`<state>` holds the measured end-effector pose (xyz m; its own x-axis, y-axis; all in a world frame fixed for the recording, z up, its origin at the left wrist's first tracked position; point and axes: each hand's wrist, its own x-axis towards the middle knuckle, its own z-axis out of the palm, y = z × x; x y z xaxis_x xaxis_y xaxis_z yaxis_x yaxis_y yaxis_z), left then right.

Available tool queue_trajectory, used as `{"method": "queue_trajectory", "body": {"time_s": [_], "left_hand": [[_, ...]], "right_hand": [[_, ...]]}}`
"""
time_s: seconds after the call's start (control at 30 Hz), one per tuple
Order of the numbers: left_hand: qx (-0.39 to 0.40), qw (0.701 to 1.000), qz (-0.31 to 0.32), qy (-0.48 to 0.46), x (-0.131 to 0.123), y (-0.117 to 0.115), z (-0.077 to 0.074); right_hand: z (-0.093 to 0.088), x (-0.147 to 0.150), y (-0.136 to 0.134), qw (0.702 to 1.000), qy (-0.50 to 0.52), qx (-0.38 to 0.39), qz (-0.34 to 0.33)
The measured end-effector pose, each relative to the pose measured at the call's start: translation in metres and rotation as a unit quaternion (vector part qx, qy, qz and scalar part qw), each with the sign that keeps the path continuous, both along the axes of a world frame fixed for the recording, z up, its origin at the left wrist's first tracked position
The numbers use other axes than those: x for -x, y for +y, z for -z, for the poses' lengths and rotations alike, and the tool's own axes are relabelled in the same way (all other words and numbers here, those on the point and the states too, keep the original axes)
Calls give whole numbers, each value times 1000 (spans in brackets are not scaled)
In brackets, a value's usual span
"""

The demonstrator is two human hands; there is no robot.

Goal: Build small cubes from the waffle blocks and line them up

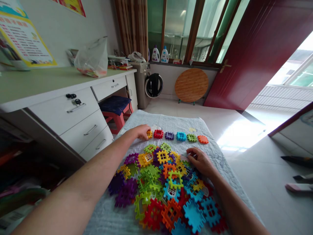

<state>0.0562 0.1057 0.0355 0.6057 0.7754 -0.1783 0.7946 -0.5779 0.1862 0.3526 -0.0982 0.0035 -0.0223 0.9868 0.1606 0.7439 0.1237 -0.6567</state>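
Far left: white drawers (84,132); next, a stool (117,106) with a dark seat cover, then a washing machine (141,81), door ajar. Left hand (142,131) extends over the tabletop (146,117), which is covered by a pale blue cloth. Its grip is closed on a yellow piece (149,134) at the left end of a row, partly hidden by the fingers. Row continues, pieces slightly apart: red piece (158,137), purple piece (169,138), light-blue piece (178,136), green piece (192,138), orange piece (202,139). Nearer the wearer, below the row: heap of toothed plastic pieces (153,173), mixed colours, overlapping, some with window lattices; it lies between the two forearms. Right hand (201,161) is at the heap's upper right edge, below the row's right end. Fingers bent; cannot tell whether its grip has hold of a piece. Beyond, a round wooden board (191,85) leans upright. Farther right: dark red door (249,55), swung open.
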Motion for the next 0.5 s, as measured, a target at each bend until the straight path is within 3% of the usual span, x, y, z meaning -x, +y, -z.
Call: {"method": "queue_trajectory", "body": {"time_s": [0.5], "left_hand": [[27, 1000, -3, 11, 0, 15, -4]], "right_hand": [[0, 1, -1, 1000, 16, -5, -2]]}}
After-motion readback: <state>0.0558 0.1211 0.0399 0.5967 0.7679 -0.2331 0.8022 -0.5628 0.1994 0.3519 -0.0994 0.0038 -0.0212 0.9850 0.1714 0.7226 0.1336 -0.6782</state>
